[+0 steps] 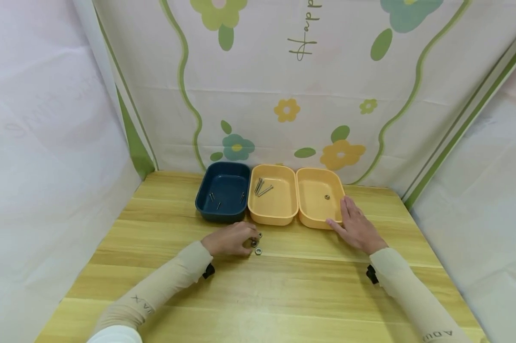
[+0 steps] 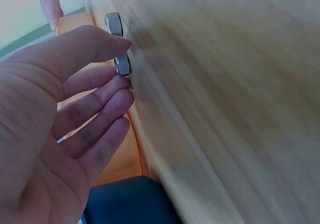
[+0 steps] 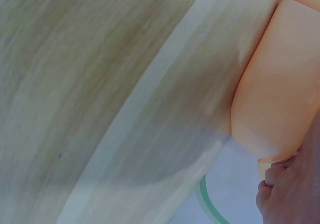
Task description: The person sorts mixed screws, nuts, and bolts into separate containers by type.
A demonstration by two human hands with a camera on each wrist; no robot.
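Observation:
My left hand [image 1: 232,238] is low over the table in front of the trays. Its thumb and forefinger pinch a metal hex nut [image 2: 122,65], and the other fingers are loosely bent. Two more nuts lie close by: one nut [image 1: 258,251] nearer me and a smaller-looking nut [image 1: 259,235] by the fingertips. My right hand [image 1: 359,229] rests at the near right corner of the right yellow tray [image 1: 322,224], fingers fairly straight along its side and thumb at the front rim. Inside that tray lies a single nut [image 1: 327,196].
A dark blue tray [image 1: 219,217] with several small screws stands on the left. Against it is the middle yellow tray [image 1: 272,220], holding several longer screws [image 1: 265,190]. All three trays stand in a row near the patterned back cloth [image 1: 249,114] on the wooden table [image 1: 292,295].

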